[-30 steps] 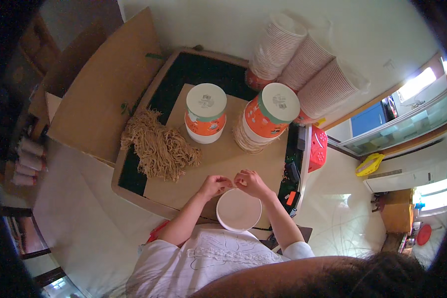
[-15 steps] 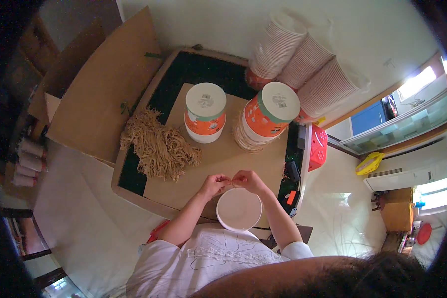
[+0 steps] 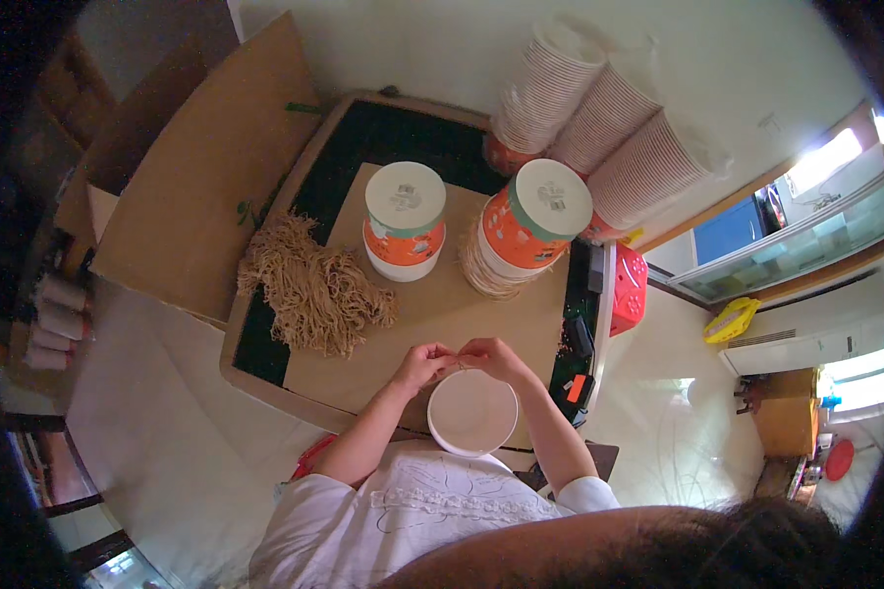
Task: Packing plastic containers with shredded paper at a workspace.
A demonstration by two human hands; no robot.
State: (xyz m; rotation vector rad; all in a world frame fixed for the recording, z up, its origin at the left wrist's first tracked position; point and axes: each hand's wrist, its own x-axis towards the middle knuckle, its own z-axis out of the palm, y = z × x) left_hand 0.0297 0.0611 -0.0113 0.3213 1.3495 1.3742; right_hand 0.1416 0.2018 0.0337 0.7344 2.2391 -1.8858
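Observation:
A white paper bucket (image 3: 472, 412) stands close against my body at the table's near edge, its open mouth facing up. At its far rim my left hand (image 3: 428, 364) and my right hand (image 3: 492, 359) meet, fingertips pinched together. Between them shows a bit of what looks like thin brown cord; the fingers hide most of it. Beyond the hands, a tangled heap of brown cords (image 3: 309, 290) lies to the left. Upside-down orange, green and white paper buckets (image 3: 405, 221) stand in the middle, and more nested buckets (image 3: 530, 226) stand on the right, brown cords around their lower part.
Flat cardboard (image 3: 432, 312) covers part of the dark green tabletop (image 3: 403, 133). Tall bagged stacks of paper buckets (image 3: 653, 177) rise at the back right. A big cardboard box (image 3: 201, 182) stands at left. Small black items (image 3: 580, 339) and a red basket (image 3: 629, 290) are at right.
Both hands stay at the bucket's far rim, fingertips together, with only slight finger movement. The bucket has shifted very slightly; the other things look the same.

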